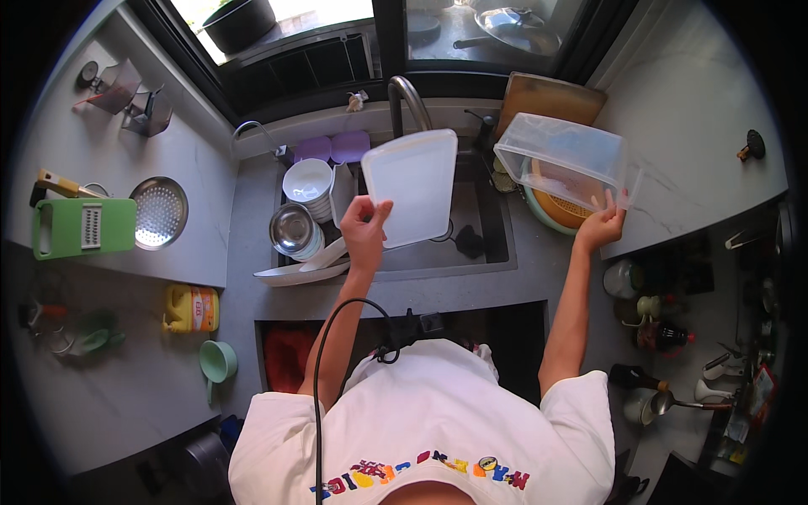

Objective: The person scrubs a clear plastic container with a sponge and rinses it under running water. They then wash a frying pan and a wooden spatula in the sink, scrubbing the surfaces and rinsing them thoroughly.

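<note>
My left hand (366, 230) pinches the lower left edge of a white translucent plastic lid (413, 186), which is raised over the dark sink (486, 221). Off to the right, my right hand (601, 224) grips the near end of a clear plastic container (562, 154). This container is tilted above an orange strainer basket (568, 211) and a pale green basin (536, 211) on the counter. Behind the lid rises the curved metal faucet (410, 95). Stacked white bowls (308, 181) and a steel bowl (291, 228) stand left of the lid.
A wooden cutting board (549, 98) leans at the back right. White plates (293, 274) lie at the rack's front. On the left are a green grater (85, 228), a perforated steel skimmer (159, 211), a yellow jug (192, 308) and a green ladle (218, 363). Bottles and jars stand at right.
</note>
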`<move>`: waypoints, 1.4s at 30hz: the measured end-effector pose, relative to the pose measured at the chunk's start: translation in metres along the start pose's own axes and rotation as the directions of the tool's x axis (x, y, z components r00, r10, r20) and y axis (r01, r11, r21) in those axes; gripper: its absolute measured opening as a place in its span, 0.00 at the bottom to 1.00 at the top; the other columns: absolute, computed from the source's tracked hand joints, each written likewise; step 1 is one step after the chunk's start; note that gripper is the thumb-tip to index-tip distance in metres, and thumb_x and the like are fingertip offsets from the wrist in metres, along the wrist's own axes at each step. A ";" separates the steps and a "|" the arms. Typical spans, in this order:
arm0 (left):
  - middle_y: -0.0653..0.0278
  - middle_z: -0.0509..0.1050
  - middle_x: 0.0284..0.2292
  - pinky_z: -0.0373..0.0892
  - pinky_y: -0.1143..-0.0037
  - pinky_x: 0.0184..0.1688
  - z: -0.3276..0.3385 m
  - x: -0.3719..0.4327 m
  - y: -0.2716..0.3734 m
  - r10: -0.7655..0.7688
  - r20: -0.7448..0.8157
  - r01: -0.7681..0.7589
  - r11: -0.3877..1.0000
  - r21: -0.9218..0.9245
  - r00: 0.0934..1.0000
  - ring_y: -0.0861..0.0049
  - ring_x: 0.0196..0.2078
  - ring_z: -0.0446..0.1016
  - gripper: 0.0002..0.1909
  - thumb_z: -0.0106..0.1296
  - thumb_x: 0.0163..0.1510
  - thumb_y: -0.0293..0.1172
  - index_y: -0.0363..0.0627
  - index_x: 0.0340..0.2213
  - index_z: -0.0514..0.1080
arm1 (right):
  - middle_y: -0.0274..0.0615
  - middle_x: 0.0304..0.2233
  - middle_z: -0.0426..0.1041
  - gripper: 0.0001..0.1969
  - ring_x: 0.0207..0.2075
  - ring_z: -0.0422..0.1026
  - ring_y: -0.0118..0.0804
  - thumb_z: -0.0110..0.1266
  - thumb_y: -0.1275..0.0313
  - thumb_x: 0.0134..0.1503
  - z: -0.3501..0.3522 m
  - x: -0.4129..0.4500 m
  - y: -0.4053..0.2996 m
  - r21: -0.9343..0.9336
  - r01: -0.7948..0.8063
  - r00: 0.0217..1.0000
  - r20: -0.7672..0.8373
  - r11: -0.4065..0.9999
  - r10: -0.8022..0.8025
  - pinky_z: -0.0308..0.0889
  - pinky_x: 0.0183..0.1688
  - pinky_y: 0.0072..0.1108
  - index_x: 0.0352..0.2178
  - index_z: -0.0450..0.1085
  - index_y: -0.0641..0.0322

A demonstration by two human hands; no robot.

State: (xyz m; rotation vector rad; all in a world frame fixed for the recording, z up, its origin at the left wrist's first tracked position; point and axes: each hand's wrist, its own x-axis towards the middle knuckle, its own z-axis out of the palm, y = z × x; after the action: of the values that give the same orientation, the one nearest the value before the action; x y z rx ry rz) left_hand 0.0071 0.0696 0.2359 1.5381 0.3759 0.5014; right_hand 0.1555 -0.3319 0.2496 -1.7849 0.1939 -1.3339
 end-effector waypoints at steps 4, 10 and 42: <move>0.67 0.75 0.25 0.74 0.82 0.29 0.003 0.019 -0.022 0.062 0.104 -0.053 0.995 -0.087 0.993 0.86 0.26 0.74 0.08 0.59 0.58 0.29 0.35 0.31 0.74 | 0.53 0.41 0.79 0.22 0.33 0.82 0.46 0.36 0.87 0.56 0.015 0.001 -0.006 0.003 0.089 0.995 0.052 0.996 -0.089 0.77 0.34 0.27 0.49 0.72 0.68; 0.68 0.75 0.24 0.74 0.81 0.30 -0.006 0.023 -0.028 0.117 0.036 -0.119 0.991 0.067 0.993 0.87 0.27 0.74 0.11 0.60 0.57 0.30 0.33 0.29 0.74 | 0.57 0.41 0.78 0.22 0.40 0.77 0.55 0.40 0.87 0.51 0.030 0.020 0.030 -0.186 0.224 0.974 0.066 0.956 -0.216 0.72 0.44 0.34 0.45 0.74 0.67; 0.66 0.74 0.31 0.78 0.76 0.43 0.030 -0.028 -0.015 0.068 0.220 -0.075 0.997 0.024 0.973 0.83 0.35 0.76 0.05 0.48 0.63 0.23 0.34 0.38 0.70 | 0.64 0.56 0.62 0.25 0.47 0.76 0.59 0.33 0.87 0.60 0.085 0.048 0.009 0.375 -0.657 0.749 0.419 0.654 0.513 0.82 0.39 0.35 0.59 0.59 0.70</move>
State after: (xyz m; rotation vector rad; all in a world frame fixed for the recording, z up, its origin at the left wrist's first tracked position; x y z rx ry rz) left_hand 0.0005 0.0298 0.2194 1.6238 0.1590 0.3780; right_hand 0.2499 -0.3187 0.2732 -1.2628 0.2264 -0.5652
